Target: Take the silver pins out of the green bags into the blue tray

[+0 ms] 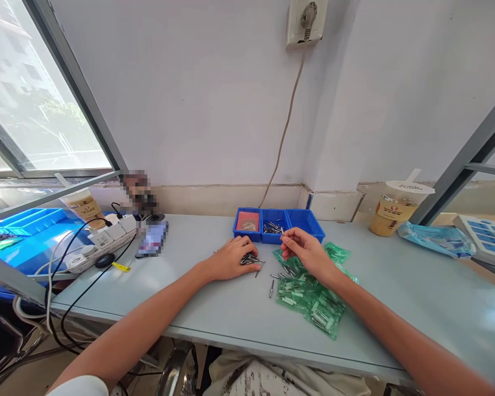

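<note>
Grey desk [214, 313] against a pale wall [190, 110]; blue tray [307, 221] at back, pins [273, 227] in its middle compartment. Left hand [232, 258] cupped over a heap [251, 259] of more pins; cannot tell if it grips any. Right hand [305, 251] pinched narrow, apparently on one pin, near the tray. Others loose beside green bags [325, 305]. Best handled singly, light fingertip pinch, left palm low against rolling.

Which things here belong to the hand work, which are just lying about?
Likely in use:
metal pins at left hand
three-part blue tray
green bags near right hand

Likely just lying about:
phone
power strip
left drink cup
right drink cup
blue packet
</note>
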{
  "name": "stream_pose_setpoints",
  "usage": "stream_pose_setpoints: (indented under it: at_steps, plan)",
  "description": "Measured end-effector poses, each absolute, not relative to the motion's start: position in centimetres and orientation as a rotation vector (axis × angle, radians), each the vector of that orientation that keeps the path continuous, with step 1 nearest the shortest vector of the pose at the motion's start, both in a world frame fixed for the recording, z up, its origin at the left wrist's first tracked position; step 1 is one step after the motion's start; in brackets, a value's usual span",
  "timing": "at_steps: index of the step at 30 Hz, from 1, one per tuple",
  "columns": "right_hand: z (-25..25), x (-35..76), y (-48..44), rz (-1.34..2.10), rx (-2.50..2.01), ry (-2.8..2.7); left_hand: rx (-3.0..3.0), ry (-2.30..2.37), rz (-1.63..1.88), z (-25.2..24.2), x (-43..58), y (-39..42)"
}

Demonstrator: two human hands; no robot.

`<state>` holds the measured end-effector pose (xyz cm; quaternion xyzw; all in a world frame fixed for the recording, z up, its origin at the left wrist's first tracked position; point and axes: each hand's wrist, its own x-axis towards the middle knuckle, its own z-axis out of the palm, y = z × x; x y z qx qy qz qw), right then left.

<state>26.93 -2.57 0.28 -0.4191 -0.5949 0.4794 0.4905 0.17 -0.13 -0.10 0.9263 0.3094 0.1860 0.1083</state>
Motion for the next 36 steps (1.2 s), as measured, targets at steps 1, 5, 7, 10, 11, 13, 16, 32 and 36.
stream_pose_setpoints:
  at_steps: [1,5,7,10,11,13,16,32,36]
  plan:
    - [0.30,26.91,-2.59,1.169,-1.018,-1.436,2.729,0.915,0.545,-0.13,0.17,-0.12]
    - [0.29,26.83,-2.60,1.134,-1.033,-1.424,2.741,0.930,0.536,-0.15,0.11,-0.10]
    - [0.31,26.80,-2.60,1.104,-1.041,-1.436,2.743,0.931,0.535,-0.11,0.08,-0.12]
    - [0.47,26.78,-2.66,1.067,-1.038,-1.464,2.738,0.930,0.541,-0.12,0.09,-0.14]
    - [0.55,26.77,-2.70,1.053,-1.038,-1.473,2.735,0.930,0.545,-0.15,0.11,-0.14]
    - [0.69,26.75,-2.78,1.029,-1.048,-1.482,2.732,0.925,0.554,-0.25,0.18,-0.10]
    - [0.78,26.75,-2.85,1.023,-1.072,-1.483,2.729,0.919,0.566,-0.42,0.23,-0.01]
    - [0.74,26.78,-3.08,1.144,-1.033,-1.355,2.732,1.014,0.566,0.17,0.69,-0.76]
    - [0.64,26.81,-2.96,1.127,-1.048,-1.368,2.729,1.011,0.584,-0.08,0.41,-0.42]
